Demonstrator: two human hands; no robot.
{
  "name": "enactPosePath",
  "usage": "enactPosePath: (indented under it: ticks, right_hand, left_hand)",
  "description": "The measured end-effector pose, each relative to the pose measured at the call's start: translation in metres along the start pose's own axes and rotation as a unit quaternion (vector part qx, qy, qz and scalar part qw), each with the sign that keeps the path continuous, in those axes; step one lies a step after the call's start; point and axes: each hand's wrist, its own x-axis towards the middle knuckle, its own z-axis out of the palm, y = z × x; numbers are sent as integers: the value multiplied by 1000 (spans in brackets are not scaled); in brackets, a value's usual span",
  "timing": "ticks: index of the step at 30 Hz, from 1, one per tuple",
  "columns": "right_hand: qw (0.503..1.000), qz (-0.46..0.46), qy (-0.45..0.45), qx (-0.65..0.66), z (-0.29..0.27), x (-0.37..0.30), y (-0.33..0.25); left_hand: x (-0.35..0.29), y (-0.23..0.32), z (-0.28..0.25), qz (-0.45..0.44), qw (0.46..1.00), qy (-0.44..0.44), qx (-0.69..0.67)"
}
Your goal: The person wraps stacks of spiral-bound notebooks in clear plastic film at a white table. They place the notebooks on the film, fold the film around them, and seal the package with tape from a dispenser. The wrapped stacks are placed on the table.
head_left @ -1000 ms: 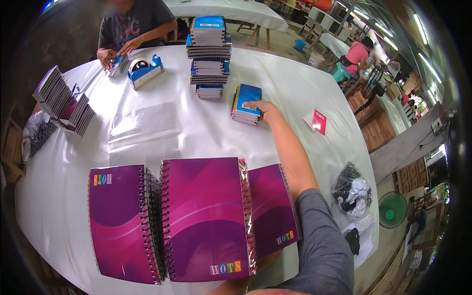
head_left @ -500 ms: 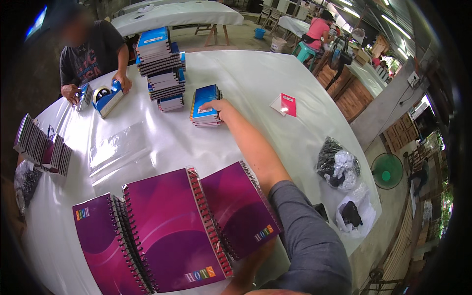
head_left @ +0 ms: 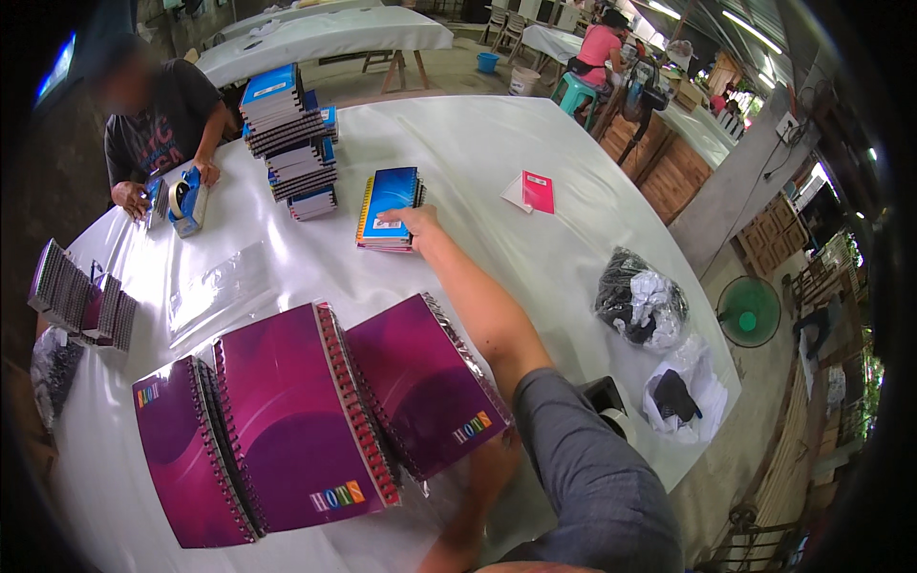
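My right hand (head_left: 413,225) reaches across the table and grips the near right corner of a small stack of blue spiral notebooks (head_left: 390,196), thumb on the top cover. Other fingers are mostly hidden at the stack's side. Close to me lie large purple spiral notebooks (head_left: 282,411) in clear plastic, fanned in overlapping piles, with another purple notebook (head_left: 420,382) on the right. My left hand (head_left: 499,456) is low beside that notebook's near edge, partly covered by it; its fingers do not show. A taller stack of blue notebooks (head_left: 291,143) stands farther left.
Across the table a person (head_left: 162,124) handles a small notebook beside a blue tape dispenser (head_left: 189,202). Clear plastic sheets (head_left: 220,296) lie left of centre. A red-and-white card (head_left: 537,191), bagged black-and-white material (head_left: 642,301) and a dark tape dispenser (head_left: 609,406) are on the right.
My right hand has shifted from across the blue cover to its near right corner. The view has moved slightly. The other person's tape dispenser sits closer to their body.
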Motion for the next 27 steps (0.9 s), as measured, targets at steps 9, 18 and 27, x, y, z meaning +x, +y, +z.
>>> enactPosePath:
  ticks: [9, 18, 27]
  right_hand:
    - [979, -59, 24, 195, -35, -46, 23]
    - [867, -293, -22, 402, -92, -109, -29]
    - [811, -432, -143, 368, -157, -252, -99]
  left_hand:
    - [0, 10, 0, 40, 997, 59, 3]
    - [2, 24, -3, 95, 992, 54, -65]
    - [-67, 165, -110, 414, 893, 177, -10]
